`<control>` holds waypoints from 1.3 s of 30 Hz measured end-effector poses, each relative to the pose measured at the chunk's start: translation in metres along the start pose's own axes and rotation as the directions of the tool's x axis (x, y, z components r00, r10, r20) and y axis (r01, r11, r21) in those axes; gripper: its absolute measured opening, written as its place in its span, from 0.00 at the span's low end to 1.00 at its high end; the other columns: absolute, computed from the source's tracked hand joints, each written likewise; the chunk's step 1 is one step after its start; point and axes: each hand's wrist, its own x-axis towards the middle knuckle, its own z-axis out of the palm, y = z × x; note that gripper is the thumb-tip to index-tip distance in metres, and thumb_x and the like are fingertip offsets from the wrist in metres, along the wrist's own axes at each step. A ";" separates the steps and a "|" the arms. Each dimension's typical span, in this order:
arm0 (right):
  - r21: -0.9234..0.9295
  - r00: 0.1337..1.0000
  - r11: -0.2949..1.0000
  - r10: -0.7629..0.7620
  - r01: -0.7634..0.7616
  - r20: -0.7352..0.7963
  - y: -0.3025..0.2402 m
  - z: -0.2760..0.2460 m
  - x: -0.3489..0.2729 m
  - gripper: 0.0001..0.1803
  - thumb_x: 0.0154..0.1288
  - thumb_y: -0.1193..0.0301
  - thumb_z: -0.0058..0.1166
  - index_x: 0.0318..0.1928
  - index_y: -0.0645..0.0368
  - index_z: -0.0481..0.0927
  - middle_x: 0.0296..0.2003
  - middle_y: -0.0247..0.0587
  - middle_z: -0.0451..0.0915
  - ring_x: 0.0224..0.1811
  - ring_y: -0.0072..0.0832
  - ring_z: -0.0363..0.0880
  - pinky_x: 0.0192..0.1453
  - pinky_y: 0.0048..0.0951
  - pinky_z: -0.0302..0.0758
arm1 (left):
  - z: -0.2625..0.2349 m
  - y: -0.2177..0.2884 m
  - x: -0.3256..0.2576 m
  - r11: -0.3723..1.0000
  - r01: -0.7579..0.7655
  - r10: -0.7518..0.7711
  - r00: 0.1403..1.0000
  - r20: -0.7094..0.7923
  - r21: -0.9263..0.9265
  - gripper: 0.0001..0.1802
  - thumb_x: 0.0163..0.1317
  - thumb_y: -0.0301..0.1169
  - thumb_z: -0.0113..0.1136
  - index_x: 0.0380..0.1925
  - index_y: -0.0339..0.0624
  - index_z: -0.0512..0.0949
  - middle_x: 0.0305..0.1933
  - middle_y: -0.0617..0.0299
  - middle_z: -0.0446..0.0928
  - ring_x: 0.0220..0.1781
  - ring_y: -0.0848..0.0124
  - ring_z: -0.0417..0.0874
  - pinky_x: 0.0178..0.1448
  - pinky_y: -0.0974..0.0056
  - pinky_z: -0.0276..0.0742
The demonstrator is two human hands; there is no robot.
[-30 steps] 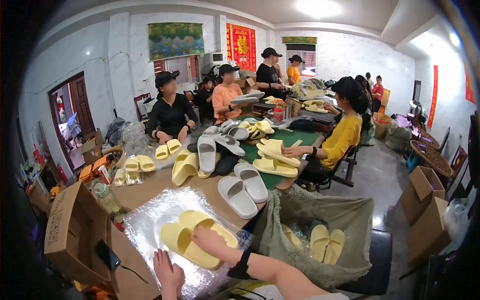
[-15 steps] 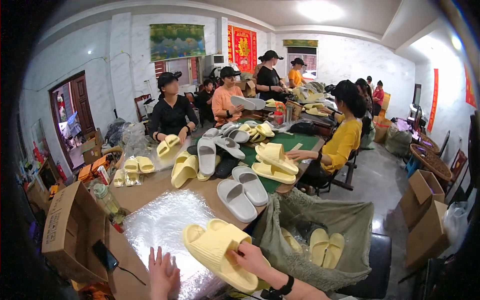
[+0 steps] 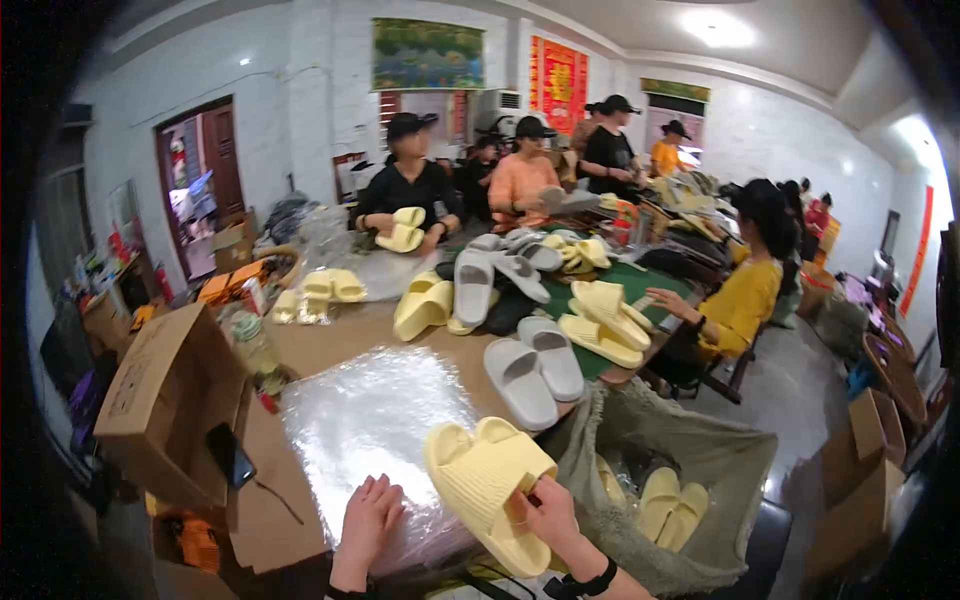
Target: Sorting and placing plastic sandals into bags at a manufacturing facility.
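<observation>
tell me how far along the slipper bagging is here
Done: some yellow slippers already lie in the grey sack. In hand: the right hand holds a yellow slipper pair over the clear plastic bags, where the left hand rests. Left: grey slippers and more yellow ones wait loose on the table.

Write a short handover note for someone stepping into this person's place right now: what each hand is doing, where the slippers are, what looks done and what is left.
Right hand grips a pair of yellow slippers, lifted off the table.
Left hand lies flat and empty on the clear plastic bag spread over the table.
Done: a few yellow pairs sit in the sack at the right.
Left: the held pair is not bagged; a grey pair and more yellow slippers wait further up the table.
</observation>
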 end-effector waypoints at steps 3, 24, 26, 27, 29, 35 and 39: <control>-0.107 0.999 0.993 0.051 -0.050 0.004 0.011 0.002 -0.003 0.15 0.65 0.61 0.64 0.39 0.62 0.83 0.32 0.49 0.79 0.32 0.46 0.80 0.35 0.39 0.75 | -0.009 0.010 -0.001 0.997 0.078 -0.078 0.992 0.102 -0.002 0.32 0.62 0.53 0.62 0.61 0.45 0.75 0.69 0.43 0.68 0.72 0.43 0.65 0.74 0.50 0.61; -0.103 0.994 0.989 -0.107 0.110 0.037 0.012 0.017 -0.001 0.08 0.62 0.77 0.62 0.42 0.66 0.81 0.30 0.47 0.74 0.30 0.42 0.75 0.34 0.36 0.71 | 0.005 -0.025 0.000 0.881 0.187 -0.143 0.981 0.133 -0.434 0.23 0.78 0.43 0.42 0.65 0.50 0.73 0.72 0.47 0.66 0.77 0.49 0.59 0.80 0.51 0.50; -0.013 0.994 0.995 -0.103 0.103 0.026 0.012 0.020 0.000 0.06 0.63 0.77 0.60 0.39 0.66 0.80 0.30 0.47 0.74 0.31 0.44 0.76 0.34 0.36 0.71 | 0.006 -0.026 -0.003 0.843 0.174 -0.159 0.985 0.074 -0.509 0.22 0.77 0.43 0.44 0.63 0.49 0.75 0.70 0.47 0.69 0.75 0.50 0.61 0.79 0.52 0.52; -0.004 0.993 0.993 -0.114 0.115 0.040 0.011 0.021 0.001 0.06 0.63 0.77 0.60 0.39 0.66 0.80 0.30 0.47 0.74 0.31 0.44 0.76 0.34 0.36 0.71 | 0.008 -0.028 -0.004 0.826 0.185 -0.167 0.982 0.083 -0.533 0.21 0.77 0.43 0.44 0.62 0.50 0.76 0.70 0.47 0.69 0.75 0.50 0.61 0.80 0.52 0.51; -0.087 0.990 0.988 -0.121 0.126 0.067 0.014 0.022 -0.003 0.07 0.63 0.75 0.61 0.38 0.66 0.80 0.31 0.48 0.75 0.32 0.44 0.77 0.35 0.36 0.72 | 0.032 -0.051 -0.012 0.826 0.142 -0.132 0.990 0.058 -0.545 0.20 0.77 0.43 0.45 0.61 0.51 0.77 0.71 0.47 0.68 0.75 0.49 0.61 0.79 0.53 0.52; -0.096 0.988 0.985 -0.133 0.141 0.078 0.032 0.022 -0.011 0.15 0.67 0.69 0.61 0.29 0.66 0.74 0.26 0.43 0.70 0.27 0.34 0.70 0.32 0.36 0.65 | 0.027 -0.030 -0.011 0.978 0.088 -0.049 0.979 0.200 -0.191 0.28 0.68 0.55 0.56 0.64 0.61 0.76 0.79 0.46 0.53 0.80 0.41 0.48 0.80 0.49 0.49; -0.126 0.954 0.950 -0.271 0.287 0.130 0.000 0.015 -0.013 0.06 0.62 0.73 0.56 0.34 0.64 0.79 0.33 0.51 0.79 0.34 0.47 0.78 0.36 0.41 0.73 | 0.026 -0.026 -0.010 0.983 0.090 -0.062 0.984 0.169 -0.160 0.23 0.70 0.51 0.53 0.60 0.57 0.79 0.73 0.41 0.62 0.76 0.40 0.57 0.78 0.51 0.54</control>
